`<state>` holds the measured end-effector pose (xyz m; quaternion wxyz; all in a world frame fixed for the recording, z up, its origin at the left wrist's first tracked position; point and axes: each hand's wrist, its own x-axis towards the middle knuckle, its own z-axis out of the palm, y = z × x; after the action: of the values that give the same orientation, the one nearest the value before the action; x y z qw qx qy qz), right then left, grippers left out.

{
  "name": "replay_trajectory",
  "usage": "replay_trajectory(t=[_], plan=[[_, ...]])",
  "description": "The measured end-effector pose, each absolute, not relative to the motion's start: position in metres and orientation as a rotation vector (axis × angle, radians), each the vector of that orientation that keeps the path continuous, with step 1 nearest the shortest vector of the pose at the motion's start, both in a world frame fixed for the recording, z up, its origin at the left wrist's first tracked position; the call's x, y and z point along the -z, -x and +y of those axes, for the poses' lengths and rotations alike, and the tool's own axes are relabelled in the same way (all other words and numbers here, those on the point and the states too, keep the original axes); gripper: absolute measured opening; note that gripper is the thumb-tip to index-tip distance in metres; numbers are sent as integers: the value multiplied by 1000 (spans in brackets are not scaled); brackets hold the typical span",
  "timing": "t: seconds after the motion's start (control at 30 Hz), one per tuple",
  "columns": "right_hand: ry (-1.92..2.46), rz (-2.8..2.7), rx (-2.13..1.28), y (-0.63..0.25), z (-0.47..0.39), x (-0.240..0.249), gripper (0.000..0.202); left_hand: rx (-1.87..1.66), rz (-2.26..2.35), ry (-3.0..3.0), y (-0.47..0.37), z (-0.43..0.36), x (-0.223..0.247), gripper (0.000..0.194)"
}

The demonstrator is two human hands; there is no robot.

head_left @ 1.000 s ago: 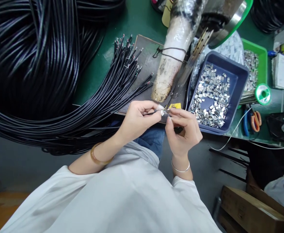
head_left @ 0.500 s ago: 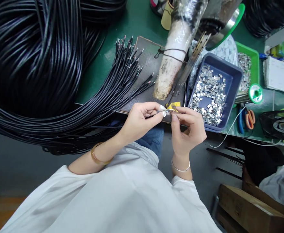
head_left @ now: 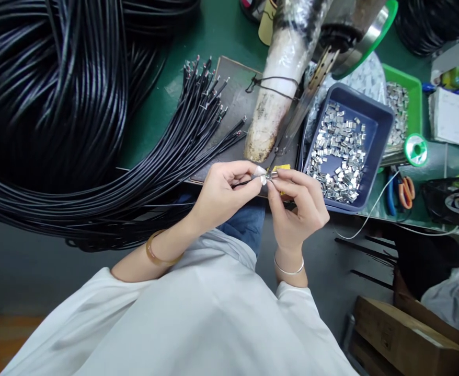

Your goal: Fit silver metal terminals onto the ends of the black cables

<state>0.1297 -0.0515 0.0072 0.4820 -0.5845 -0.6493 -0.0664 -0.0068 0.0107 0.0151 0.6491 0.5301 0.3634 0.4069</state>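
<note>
Your left hand (head_left: 222, 194) pinches the cable (head_left: 242, 183) near its tip, your right hand (head_left: 303, 202) the connector (head_left: 272, 175) there, fingers narrow, by the counter (head_left: 229, 36) edge. Both seem light; grip the bendy cable close, the stiff connector by its sides.

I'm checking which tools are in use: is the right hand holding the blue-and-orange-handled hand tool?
No, the blue-and-orange-handled hand tool lies on the green-topped bench, apart from the right hand.
</note>
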Motion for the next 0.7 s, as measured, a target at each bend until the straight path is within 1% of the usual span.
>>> replay_trajectory(t=[0.33,0.43,0.6,0.63,0.7], plan=[[1382,-1609,119,-132,-55,-4,19,-831,804,-1119,8,14,-16,10],[1391,-1576,10,-133,-54,-8,18,-809,786,-1203,8,9,-15,11],[1391,-1478,-198,-134,-54,-10,12,-1062,892,-1587,15,-3,-7,4],[1382,-1484,-196,-134,-54,-9,12,-1067,872,-1634,17,-4,-7,6],[1363,-1519,-125,-134,-55,-8,13,-959,807,-1612,19,-4,-9,18]])
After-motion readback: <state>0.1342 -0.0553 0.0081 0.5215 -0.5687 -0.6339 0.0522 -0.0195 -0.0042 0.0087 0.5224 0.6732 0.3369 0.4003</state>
